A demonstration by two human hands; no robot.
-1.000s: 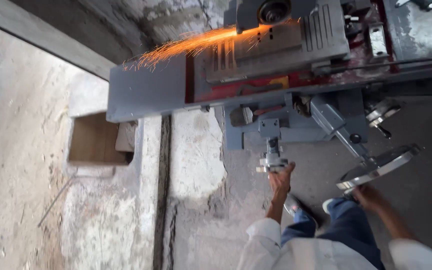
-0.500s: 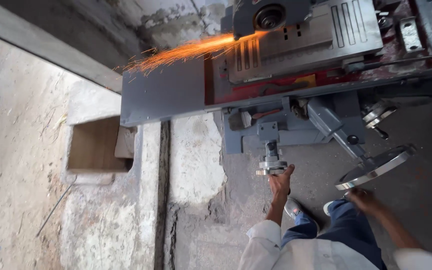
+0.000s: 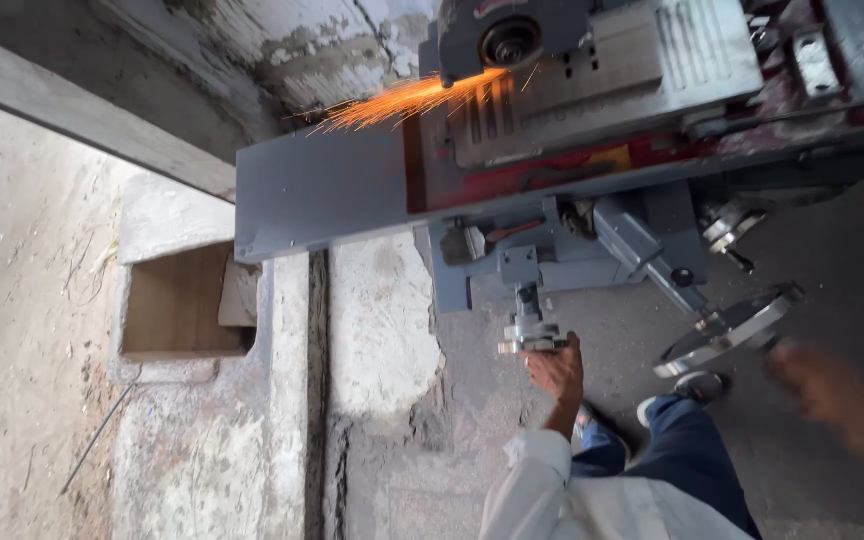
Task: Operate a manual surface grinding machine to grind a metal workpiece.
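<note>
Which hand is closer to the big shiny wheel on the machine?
The right hand. It is blurred, just right of the big handwheel, close to its rim but apparently not touching. The left hand is farther left, on the small handwheel.

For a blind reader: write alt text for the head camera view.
A grinding wheel throws orange sparks across a grey machine table. Below, the person's left hand grips a small handwheel; the blurred right hand is beside a larger handwheel, contact unclear.
</note>
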